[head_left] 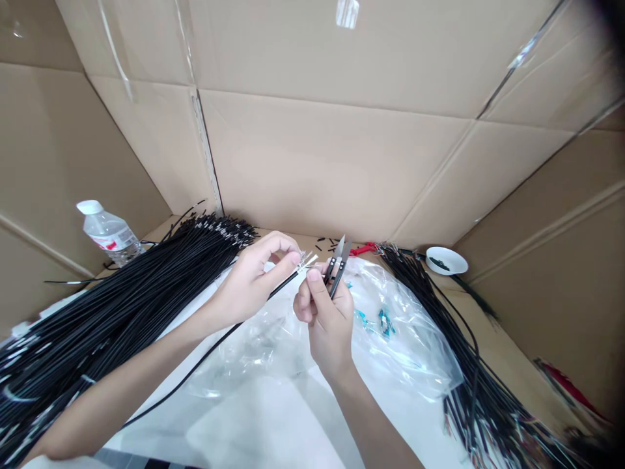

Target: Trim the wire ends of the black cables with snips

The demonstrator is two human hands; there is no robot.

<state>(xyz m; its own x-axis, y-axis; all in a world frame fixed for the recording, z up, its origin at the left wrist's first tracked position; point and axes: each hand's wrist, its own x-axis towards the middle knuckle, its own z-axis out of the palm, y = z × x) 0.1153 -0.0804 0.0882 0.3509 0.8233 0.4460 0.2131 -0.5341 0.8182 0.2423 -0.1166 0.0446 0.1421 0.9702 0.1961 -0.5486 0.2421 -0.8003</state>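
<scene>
A black cable point(284, 284) runs up from the lower left, its stripped end fanned into pale, silvery strands point(307, 260). The fingers of my left hand point(254, 280) are closed at that end, thumb and forefinger pinched at the strands. My right hand point(328, 319) keeps a pair of thread snips point(336, 264) in its palm, blades pointing up and away from the cable. Its thumb and forefinger pinch close to the strand tips; whether a strand is between them I cannot tell.
A big bundle of black cables point(122, 312) lies left, beside a water bottle point(110, 231). Another bundle point(430, 312) is right, near a white bowl point(446, 260). A clear plastic bag point(405, 352) with teal pieces covers the middle. Cardboard walls point(332, 156) surround the back and sides.
</scene>
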